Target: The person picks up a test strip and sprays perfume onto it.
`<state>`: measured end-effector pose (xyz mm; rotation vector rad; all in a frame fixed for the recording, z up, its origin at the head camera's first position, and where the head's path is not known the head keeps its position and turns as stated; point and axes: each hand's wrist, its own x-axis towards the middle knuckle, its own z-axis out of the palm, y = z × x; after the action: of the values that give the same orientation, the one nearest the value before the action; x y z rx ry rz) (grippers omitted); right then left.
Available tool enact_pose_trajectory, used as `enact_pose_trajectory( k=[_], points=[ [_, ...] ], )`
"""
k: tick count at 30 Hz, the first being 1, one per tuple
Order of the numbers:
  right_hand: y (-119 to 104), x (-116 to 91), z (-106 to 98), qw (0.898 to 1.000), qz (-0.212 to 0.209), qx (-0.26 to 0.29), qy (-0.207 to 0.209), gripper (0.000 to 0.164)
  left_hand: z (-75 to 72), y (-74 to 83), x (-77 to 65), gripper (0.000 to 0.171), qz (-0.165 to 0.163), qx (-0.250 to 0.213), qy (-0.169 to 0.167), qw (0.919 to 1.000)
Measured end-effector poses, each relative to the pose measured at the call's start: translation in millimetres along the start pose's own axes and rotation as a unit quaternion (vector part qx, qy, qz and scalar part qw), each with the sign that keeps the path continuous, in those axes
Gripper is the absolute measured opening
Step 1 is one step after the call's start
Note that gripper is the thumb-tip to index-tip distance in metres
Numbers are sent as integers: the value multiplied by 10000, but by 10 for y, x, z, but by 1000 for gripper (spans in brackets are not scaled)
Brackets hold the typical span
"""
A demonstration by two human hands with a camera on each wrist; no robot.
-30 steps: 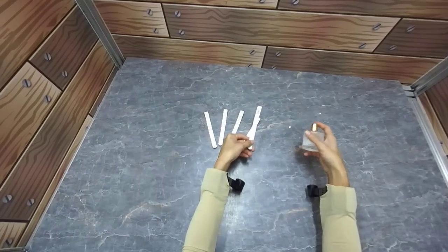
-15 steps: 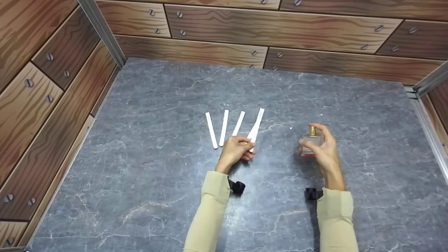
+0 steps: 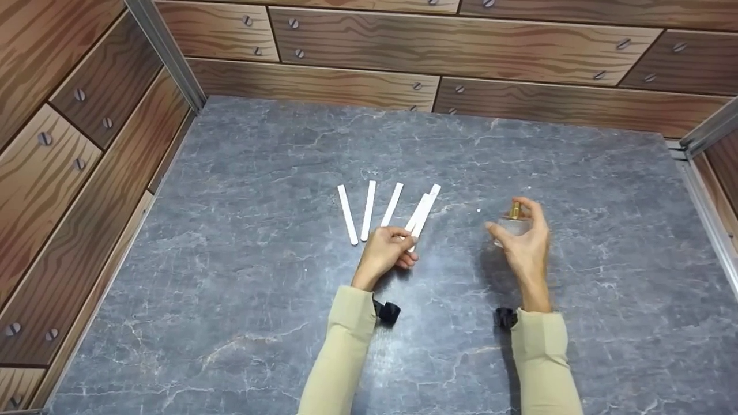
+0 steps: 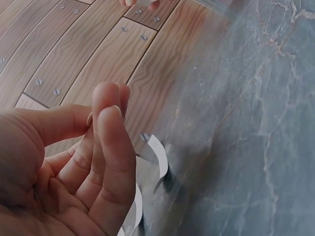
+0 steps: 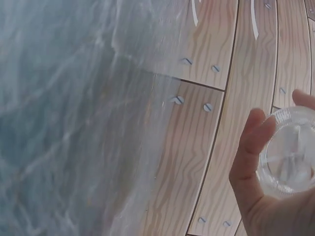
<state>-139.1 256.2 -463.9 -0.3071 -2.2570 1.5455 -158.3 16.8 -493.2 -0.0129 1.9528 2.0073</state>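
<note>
At the far left stands a brown wood-plank-patterned wall (image 3: 81, 161) beside a grey, white-veined table (image 3: 277, 150). On the table, two slim, flat white strips, the first (image 3: 347, 215) and the second (image 3: 368, 210), lie apart. A third white strip (image 3: 392, 204) slants beside them, its near end hidden by the left hand (image 3: 385, 249). That hand's thumb and fingertips press together, pinching a longer-showing white strip (image 3: 430, 204) near its lower end; this one overlaps a fourth white strip (image 3: 417, 212) in view. Well to the right, the right hand (image 3: 526, 239) curls round a clear glass bottle (image 3: 512, 226), its index finger at the gold-coloured cylindrical cap (image 3: 516, 210).
</note>
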Motion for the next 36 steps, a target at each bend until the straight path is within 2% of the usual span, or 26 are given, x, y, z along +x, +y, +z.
enact_pose_trajectory(
  k=[8,15,20,25,30,36],
  points=[
    [-60,-54,57,9966,-444,-560,418,56,32,63,-89,14,75,384,28,9992],
    [-62,-77,143,9927,-888,-689,439,49,86,133,-162,18,111,544,-49,9984],
    [-28,-67,190,9830,-1533,-820,586,44,125,148,-180,19,111,618,-239,9977],
    [-28,-50,217,9732,-2024,-811,728,41,106,179,-188,20,241,627,-199,9975],
    [-57,-52,242,9708,-2101,-841,793,41,102,208,-185,22,255,537,-194,9980],
    [-25,-106,271,9692,-2083,-986,871,39,135,187,-188,24,176,579,-340,9976]
  ],
)
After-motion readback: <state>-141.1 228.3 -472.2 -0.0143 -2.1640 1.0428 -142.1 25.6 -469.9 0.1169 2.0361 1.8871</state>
